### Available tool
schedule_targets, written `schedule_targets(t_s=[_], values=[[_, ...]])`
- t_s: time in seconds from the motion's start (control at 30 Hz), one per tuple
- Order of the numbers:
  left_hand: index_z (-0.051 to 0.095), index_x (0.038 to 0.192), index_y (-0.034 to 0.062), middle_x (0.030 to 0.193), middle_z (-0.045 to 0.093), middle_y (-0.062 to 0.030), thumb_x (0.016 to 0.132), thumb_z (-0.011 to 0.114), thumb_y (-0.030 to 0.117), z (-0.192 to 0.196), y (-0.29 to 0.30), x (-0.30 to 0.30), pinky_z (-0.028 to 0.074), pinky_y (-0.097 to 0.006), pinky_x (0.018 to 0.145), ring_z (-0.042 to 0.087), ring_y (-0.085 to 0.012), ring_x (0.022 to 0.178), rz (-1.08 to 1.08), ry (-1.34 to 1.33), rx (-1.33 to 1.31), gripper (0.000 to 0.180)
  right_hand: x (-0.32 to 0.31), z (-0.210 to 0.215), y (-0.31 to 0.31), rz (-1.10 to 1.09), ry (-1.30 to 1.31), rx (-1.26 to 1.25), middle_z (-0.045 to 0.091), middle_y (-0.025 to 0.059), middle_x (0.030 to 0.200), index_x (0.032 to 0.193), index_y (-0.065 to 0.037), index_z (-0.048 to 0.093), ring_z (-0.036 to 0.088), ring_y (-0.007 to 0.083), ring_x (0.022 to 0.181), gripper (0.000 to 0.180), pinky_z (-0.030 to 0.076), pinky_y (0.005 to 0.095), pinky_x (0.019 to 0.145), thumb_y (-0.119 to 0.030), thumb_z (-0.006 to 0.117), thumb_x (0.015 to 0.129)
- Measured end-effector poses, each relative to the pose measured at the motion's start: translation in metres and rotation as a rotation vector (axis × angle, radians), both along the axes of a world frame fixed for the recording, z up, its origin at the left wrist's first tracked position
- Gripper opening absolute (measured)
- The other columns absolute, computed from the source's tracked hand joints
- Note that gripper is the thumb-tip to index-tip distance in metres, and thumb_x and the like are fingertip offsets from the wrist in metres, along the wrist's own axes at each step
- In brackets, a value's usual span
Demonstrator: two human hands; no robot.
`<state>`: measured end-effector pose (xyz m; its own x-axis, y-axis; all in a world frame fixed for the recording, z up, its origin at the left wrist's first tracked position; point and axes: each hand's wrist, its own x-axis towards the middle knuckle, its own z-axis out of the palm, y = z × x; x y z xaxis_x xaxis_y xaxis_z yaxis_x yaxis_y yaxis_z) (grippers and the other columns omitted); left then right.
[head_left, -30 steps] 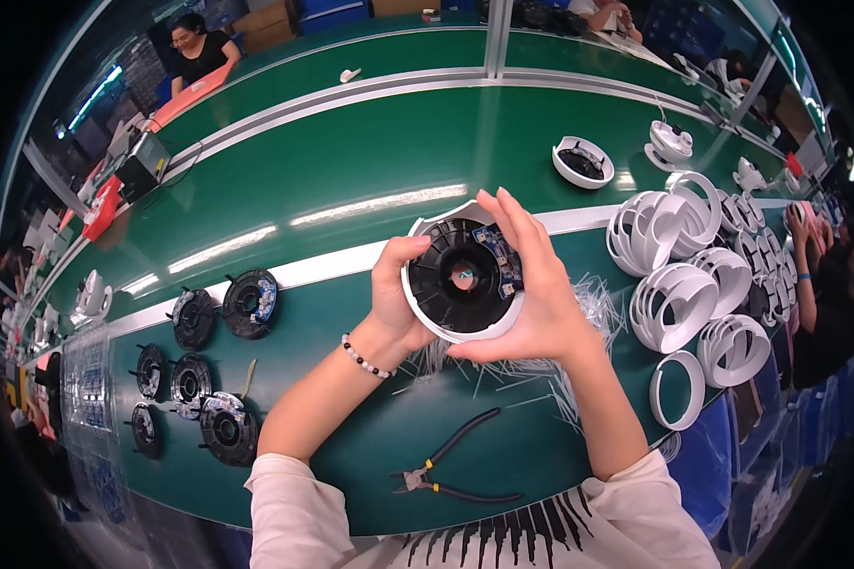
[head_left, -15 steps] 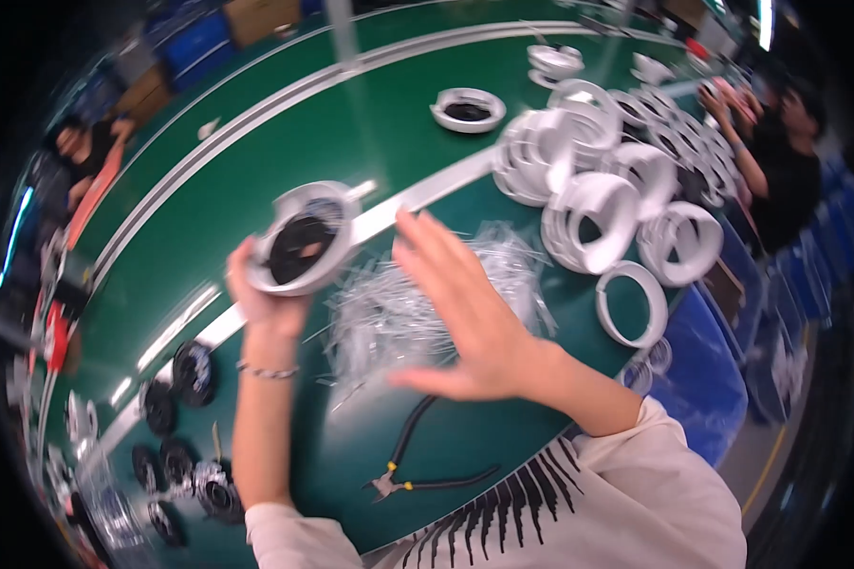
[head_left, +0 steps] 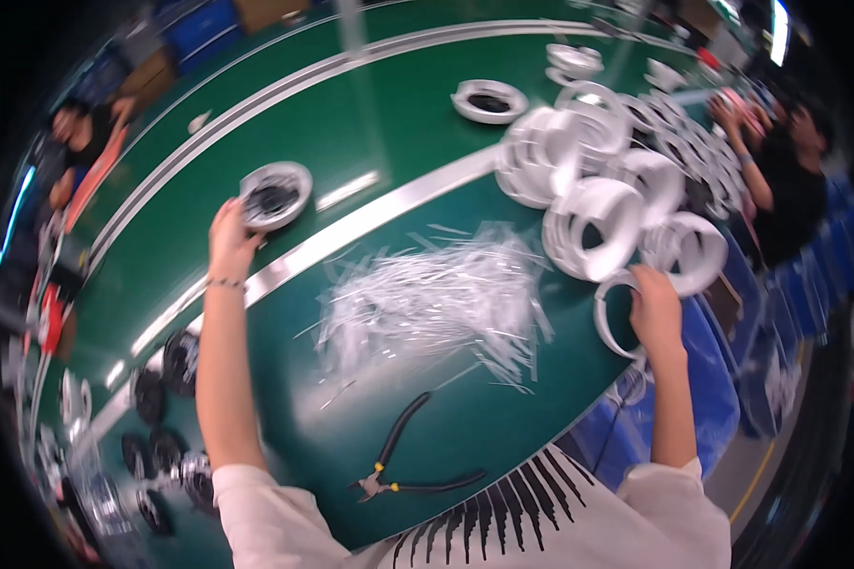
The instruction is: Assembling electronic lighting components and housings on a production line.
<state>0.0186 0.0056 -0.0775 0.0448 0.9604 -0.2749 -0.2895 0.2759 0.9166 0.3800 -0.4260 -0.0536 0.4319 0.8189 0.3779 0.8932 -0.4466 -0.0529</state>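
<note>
My left hand (head_left: 232, 242) is closed on the near rim of a white ring with a black inner part (head_left: 271, 197), at the green conveyor belt; whether the ring rests on the belt I cannot tell. On the right, my right hand (head_left: 658, 308) has its fingers round the edge of a plain white ring (head_left: 603, 321), partly hidden behind it. Stacks of similar white rings (head_left: 593, 228) stand just beyond that hand. Between my arms lies a heap of thin clear plastic strips (head_left: 427, 303). Nearer to me, diagonal cutters (head_left: 405, 425) with black handles lie spread on the table.
Several black round parts (head_left: 149, 396) lie at the left. Another white ring with a black centre (head_left: 489, 102) sits farther along the belt. A metal rail (head_left: 399, 204) divides belt and table. Blue plastic sheeting (head_left: 697, 379) hangs by the right edge. Two people work at left and right.
My left hand has carried the ring with the black part away and leftward onto or over the belt. My right hand has moved right from above the strips and taken hold of a plain white ring.
</note>
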Motion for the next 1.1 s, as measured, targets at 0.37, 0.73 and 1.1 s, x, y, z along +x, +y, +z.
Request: schedule_targets(t_s=[0.37, 0.73, 1.1], values=[[0.057, 0.108, 0.0065, 0.108, 0.058, -0.012, 0.068, 0.066, 0.014, 0.088, -0.037, -0.188, 0.044, -0.033, 0.086, 0.055, -0.0252, 0.1, -0.393, 1.413, 0.531, 0.042, -0.022, 0.055, -0.019, 0.13, 0.219, 0.132, 0.055, 0.0116, 0.073, 0.08, 0.003, 0.058, 0.054, 0.0253, 0.064, 0.01, 0.041, 0.0295, 0.058, 0.006, 0.056, 0.071], [0.058, 0.101, 0.0049, 0.094, 0.06, -0.012, 0.057, 0.075, 0.012, 0.047, -0.083, -0.209, 0.046, -0.033, 0.077, 0.057, -0.0245, 0.088, -0.44, 1.527, 0.471, 0.048, -0.196, 0.037, 0.088, 0.898, 0.637, 0.087, 0.058, 0.0124, 0.072, 0.08, 0.0, 0.062, 0.057, 0.0252, 0.056, 0.016, 0.046, 0.0299, 0.05, 0.004, 0.064, 0.065], [0.056, 0.096, 0.0004, 0.087, 0.06, -0.0088, 0.069, 0.062, -0.003, 0.059, -0.106, -0.132, 0.047, -0.027, 0.074, 0.058, -0.015, 0.081, -0.357, 0.689, 0.523, 0.029, -0.248, 0.056, 0.085, 1.029, 0.342, -0.507, 0.019, 0.0277, 0.133, 0.127, -0.001, 0.031, 0.021, 0.0471, 0.12, 0.109, 0.021, 0.0613, 0.091, -0.051, 0.077, 0.043]])
